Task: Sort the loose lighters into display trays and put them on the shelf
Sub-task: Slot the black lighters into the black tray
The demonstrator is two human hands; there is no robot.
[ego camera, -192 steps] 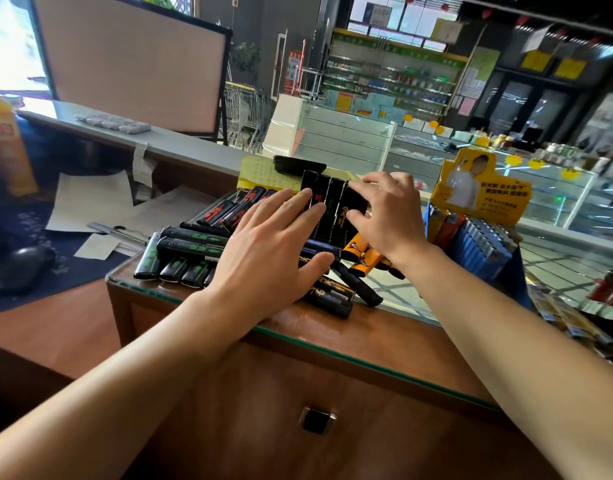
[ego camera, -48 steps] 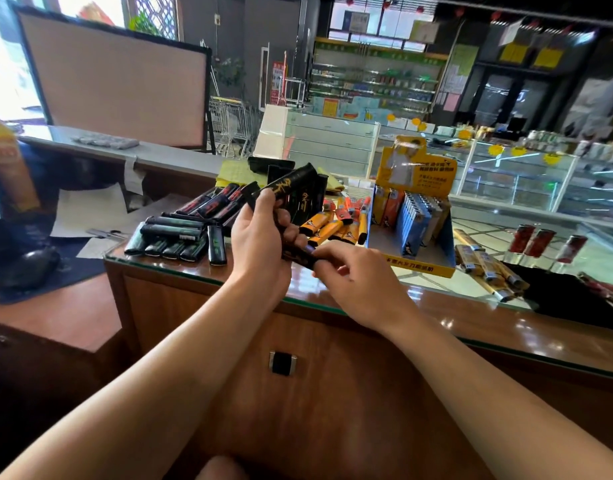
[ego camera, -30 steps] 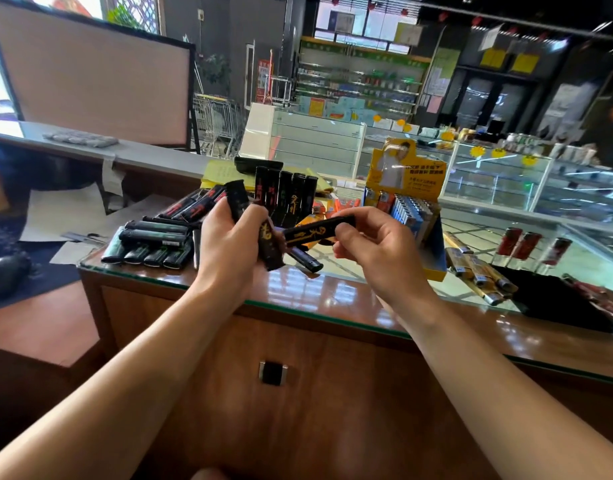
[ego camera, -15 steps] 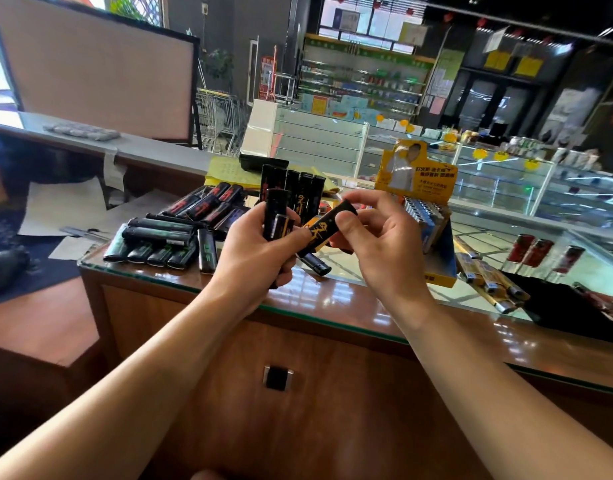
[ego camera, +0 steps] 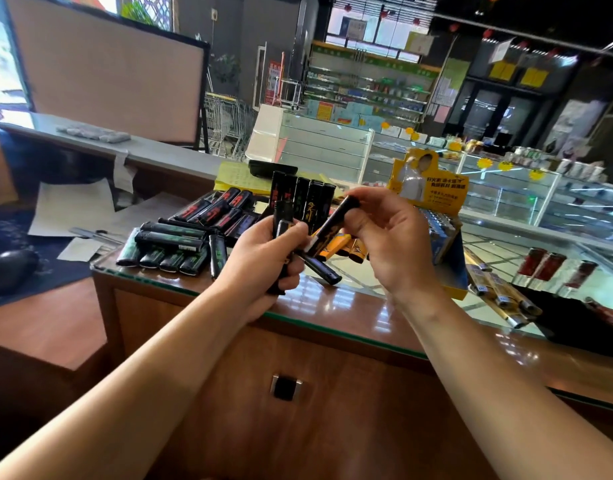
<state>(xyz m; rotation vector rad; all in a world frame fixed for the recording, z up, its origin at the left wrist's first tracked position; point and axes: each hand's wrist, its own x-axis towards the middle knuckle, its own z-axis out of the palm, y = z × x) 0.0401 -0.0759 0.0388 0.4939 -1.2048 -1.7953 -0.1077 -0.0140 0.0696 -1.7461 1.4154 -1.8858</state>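
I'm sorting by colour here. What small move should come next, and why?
Probably slide the gold-marked lighter in the right hand beside those in the left hand: it is tilted toward that upright bunch, almost touching.

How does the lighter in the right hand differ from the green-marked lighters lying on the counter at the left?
The lighter in the right hand has gold markings; the green-marked lighters carry green ones. The first is held tilted in the air by the right hand; the others lie flat, packed side by side on the glass counter. Both are black and slim.
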